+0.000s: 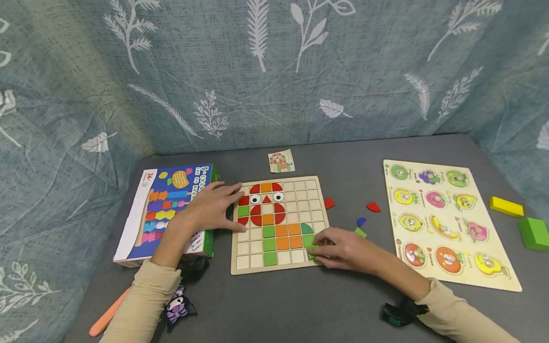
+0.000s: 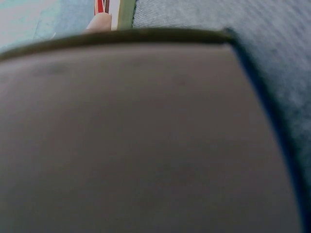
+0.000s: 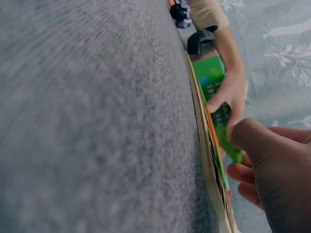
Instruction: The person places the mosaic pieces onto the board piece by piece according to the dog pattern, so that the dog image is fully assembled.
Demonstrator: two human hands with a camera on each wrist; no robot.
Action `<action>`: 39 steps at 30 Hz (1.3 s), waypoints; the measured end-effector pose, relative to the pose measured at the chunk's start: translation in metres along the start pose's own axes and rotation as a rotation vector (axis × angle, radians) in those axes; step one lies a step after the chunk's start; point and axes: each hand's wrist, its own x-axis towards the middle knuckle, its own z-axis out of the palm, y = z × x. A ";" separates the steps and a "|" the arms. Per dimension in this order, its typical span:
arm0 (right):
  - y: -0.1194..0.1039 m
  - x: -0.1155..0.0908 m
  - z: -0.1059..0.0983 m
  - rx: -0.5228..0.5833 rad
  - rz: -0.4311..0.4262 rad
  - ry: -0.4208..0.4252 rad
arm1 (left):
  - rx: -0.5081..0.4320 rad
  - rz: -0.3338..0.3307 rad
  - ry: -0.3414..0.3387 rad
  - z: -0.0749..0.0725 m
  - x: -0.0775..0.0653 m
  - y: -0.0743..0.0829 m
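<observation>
A wooden grid board point(image 1: 302, 194) lies on the table, with red, orange and green tiles forming a figure with two round eye pieces point(image 1: 255, 199). My left hand point(image 1: 213, 208) rests at the board's left edge, its fingers spread. At the lower right of the grid my right hand point(image 1: 345, 250) pinches a green tile point(image 3: 231, 149) between thumb and fingers, close over the board in the right wrist view. A teal quarter-round piece point(image 1: 307, 228) sits just above that spot. In the left wrist view a dark blurred surface hides nearly everything except a fingertip point(image 2: 100, 22).
Loose red point(image 1: 373, 207), blue point(image 1: 361, 221) and green point(image 1: 360, 232) pieces lie right of the board. A picture card point(image 1: 281, 161) is behind it. A toy box point(image 1: 141, 214) stands left; a fruit puzzle board point(image 1: 461, 247), yellow block point(image 1: 506, 206) and green block point(image 1: 533, 234) lie right.
</observation>
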 end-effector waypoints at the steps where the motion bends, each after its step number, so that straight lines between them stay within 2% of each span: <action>1: 0.000 0.001 0.001 0.003 -0.001 -0.004 | 0.002 0.000 0.000 0.000 0.000 0.000; 12: -0.004 0.007 0.003 -0.012 0.010 -0.078 | -0.001 0.002 -0.005 0.000 0.000 0.001; 19: -0.004 0.008 0.001 -0.036 -0.005 -0.082 | 0.001 0.001 -0.006 0.001 -0.001 0.001; 26: -0.005 0.010 -0.003 -0.048 0.042 -0.137 | 0.011 0.014 0.014 0.000 0.000 0.000; 36: -0.008 0.010 0.000 -0.058 0.048 -0.102 | -0.006 -0.003 0.010 0.001 -0.001 0.001; 39: -0.004 0.011 -0.002 -0.036 0.085 -0.093 | -0.014 -0.006 0.007 0.002 -0.001 0.001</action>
